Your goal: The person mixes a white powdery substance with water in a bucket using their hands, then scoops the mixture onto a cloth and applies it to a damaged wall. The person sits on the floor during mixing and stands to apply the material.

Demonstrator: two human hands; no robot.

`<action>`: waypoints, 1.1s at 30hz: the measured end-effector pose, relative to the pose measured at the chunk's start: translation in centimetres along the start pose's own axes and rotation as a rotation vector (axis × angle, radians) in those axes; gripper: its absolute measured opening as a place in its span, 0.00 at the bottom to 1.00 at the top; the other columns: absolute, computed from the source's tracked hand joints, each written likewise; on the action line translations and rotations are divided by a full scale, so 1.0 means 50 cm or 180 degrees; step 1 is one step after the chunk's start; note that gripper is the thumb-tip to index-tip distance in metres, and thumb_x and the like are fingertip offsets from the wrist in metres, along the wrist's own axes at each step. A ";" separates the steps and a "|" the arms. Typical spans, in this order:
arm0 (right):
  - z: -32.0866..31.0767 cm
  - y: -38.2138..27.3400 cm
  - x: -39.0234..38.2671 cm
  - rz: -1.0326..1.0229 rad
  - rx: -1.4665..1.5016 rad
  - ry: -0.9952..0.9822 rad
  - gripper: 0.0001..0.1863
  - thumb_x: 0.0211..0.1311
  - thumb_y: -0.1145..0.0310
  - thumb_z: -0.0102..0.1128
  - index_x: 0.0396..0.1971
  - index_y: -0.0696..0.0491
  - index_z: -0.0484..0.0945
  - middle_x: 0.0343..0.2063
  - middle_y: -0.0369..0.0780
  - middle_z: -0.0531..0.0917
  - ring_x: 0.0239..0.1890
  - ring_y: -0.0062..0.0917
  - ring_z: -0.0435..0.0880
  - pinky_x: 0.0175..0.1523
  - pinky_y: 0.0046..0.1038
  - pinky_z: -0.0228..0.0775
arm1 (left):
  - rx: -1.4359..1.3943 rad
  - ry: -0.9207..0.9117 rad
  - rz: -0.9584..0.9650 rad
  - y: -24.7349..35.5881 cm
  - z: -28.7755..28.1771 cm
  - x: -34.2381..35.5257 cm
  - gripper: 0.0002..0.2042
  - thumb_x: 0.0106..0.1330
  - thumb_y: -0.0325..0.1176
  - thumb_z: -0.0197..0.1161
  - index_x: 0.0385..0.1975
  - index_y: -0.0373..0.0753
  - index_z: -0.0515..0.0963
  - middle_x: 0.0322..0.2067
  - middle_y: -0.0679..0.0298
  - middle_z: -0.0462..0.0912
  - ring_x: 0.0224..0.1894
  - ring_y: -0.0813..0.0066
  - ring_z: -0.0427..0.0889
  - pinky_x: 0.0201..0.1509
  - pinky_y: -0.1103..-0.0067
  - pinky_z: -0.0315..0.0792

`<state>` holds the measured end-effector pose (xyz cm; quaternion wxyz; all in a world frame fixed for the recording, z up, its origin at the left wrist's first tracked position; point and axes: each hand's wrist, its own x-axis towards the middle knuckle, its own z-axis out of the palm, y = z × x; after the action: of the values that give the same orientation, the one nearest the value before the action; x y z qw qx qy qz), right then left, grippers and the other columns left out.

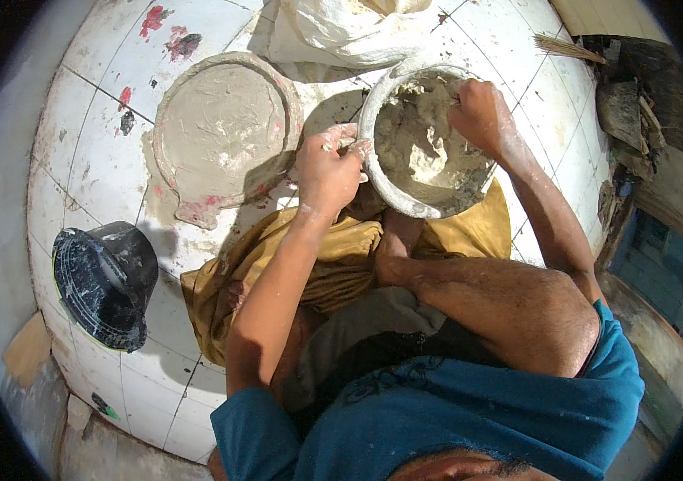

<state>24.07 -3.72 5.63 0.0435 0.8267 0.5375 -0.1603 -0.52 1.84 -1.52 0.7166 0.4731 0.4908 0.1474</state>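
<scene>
A round bowl with a thick, smeared pale rim stands in front of me, holding lumpy grey-beige paste. My left hand is closed on the bowl's left rim, paste on its fingers. At the bowl's right inner side, my right hand is curled into a closed grip by the paste; whatever it holds, if anything, is hidden. To the left lies a round, shallow form, its top covered with smoothed grey paste and a short tab at its lower edge.
A black, white-smeared bucket lies tipped at the left. A white sack stands beyond the bowl. Yellow-brown cloth spreads around my foot on the white tiled floor. Bristles and dark wood scraps are at the far right.
</scene>
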 end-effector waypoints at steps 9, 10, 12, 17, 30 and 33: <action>0.072 0.012 0.018 -0.0312 0.0142 0.0592 0.17 0.52 0.74 0.59 0.42 0.62 0.83 0.32 0.57 0.85 0.33 0.51 0.88 0.41 0.44 0.83 | 0.1351 -0.0125 0.0729 -0.002 -0.011 0.010 0.16 0.69 0.25 0.66 0.55 0.26 0.81 0.45 0.49 0.89 0.38 0.72 0.89 0.33 0.78 0.82; 0.074 0.007 0.017 -0.0582 0.0196 0.0670 0.19 0.52 0.75 0.59 0.45 0.61 0.83 0.35 0.57 0.86 0.34 0.51 0.88 0.42 0.44 0.83 | 0.1407 -0.0132 0.0709 0.002 -0.013 0.009 0.16 0.69 0.25 0.66 0.54 0.26 0.82 0.46 0.48 0.89 0.40 0.71 0.89 0.36 0.77 0.81; 0.079 0.011 0.018 -0.0856 0.0185 0.0695 0.22 0.50 0.76 0.60 0.49 0.61 0.81 0.43 0.55 0.86 0.39 0.50 0.88 0.45 0.43 0.84 | 0.1522 -0.0161 0.0759 0.010 -0.016 0.008 0.16 0.68 0.26 0.67 0.54 0.26 0.82 0.47 0.46 0.89 0.43 0.70 0.89 0.43 0.76 0.80; 0.106 0.025 0.051 -0.1886 0.0065 0.0892 0.21 0.54 0.75 0.66 0.50 0.54 0.81 0.37 0.45 0.88 0.32 0.40 0.89 0.35 0.38 0.84 | 0.1182 -0.0240 0.0671 -0.001 -0.018 0.016 0.16 0.68 0.26 0.67 0.53 0.26 0.83 0.47 0.49 0.90 0.48 0.70 0.87 0.55 0.76 0.76; -0.002 0.003 -0.107 -0.2426 0.0150 0.0819 0.16 0.48 0.81 0.68 0.39 0.53 0.86 0.36 0.41 0.90 0.43 0.35 0.90 0.42 0.33 0.84 | 0.0956 -0.0134 0.0363 0.007 -0.030 0.005 0.18 0.64 0.34 0.71 0.51 0.34 0.86 0.41 0.47 0.90 0.41 0.59 0.90 0.49 0.70 0.79; -0.069 0.005 -0.161 -0.1647 0.0226 0.0870 0.18 0.47 0.83 0.69 0.41 0.56 0.86 0.36 0.43 0.89 0.41 0.35 0.90 0.43 0.34 0.84 | 0.0989 -0.0135 0.0314 0.009 -0.023 0.004 0.18 0.64 0.34 0.72 0.52 0.34 0.85 0.40 0.48 0.90 0.40 0.60 0.90 0.49 0.69 0.79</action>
<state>22.05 -10.01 11.37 -0.1005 0.6771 0.7254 -0.0720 -1.30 2.80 -1.35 0.6369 0.6048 0.4686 0.0948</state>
